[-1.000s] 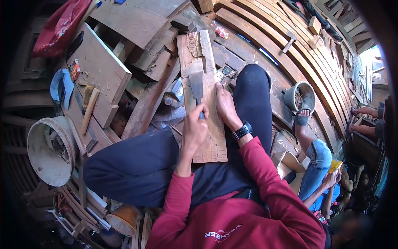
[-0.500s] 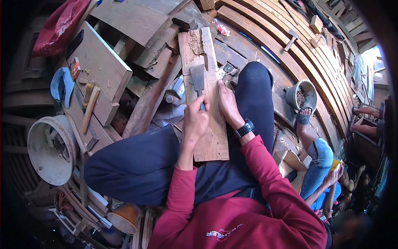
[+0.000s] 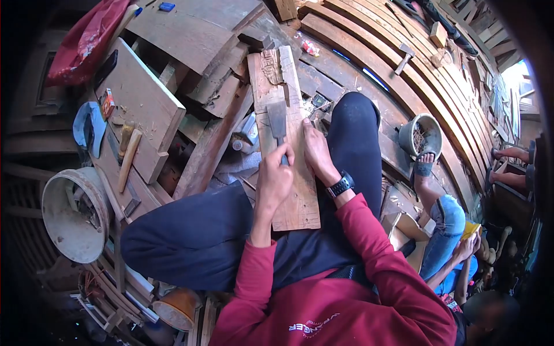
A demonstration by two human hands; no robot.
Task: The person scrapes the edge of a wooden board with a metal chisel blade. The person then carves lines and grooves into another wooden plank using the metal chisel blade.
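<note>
My left hand (image 3: 276, 177) is closed around the handle of a broad flat-bladed chisel (image 3: 277, 121). The blade lies along a wooden board (image 3: 294, 202) and points toward its far end. That end has a rough carved patch and a notch. My right hand (image 3: 317, 151), with a black watch on the wrist, grips the board's right edge, thumb on top and the other fingers mostly hidden. The board rests across my lap, between my bent legs.
On the left are a mallet (image 3: 129, 158), a white bucket (image 3: 75, 216) and a blue curved piece (image 3: 89, 128). A hammer (image 3: 405, 59) lies on planks at upper right. Another person's leg (image 3: 444, 225) is at right, its foot by a grey bucket (image 3: 420, 134).
The whole view has shifted slightly, so the board and surroundings appear a little lower. The chisel stays in my left hand and the board in my right.
</note>
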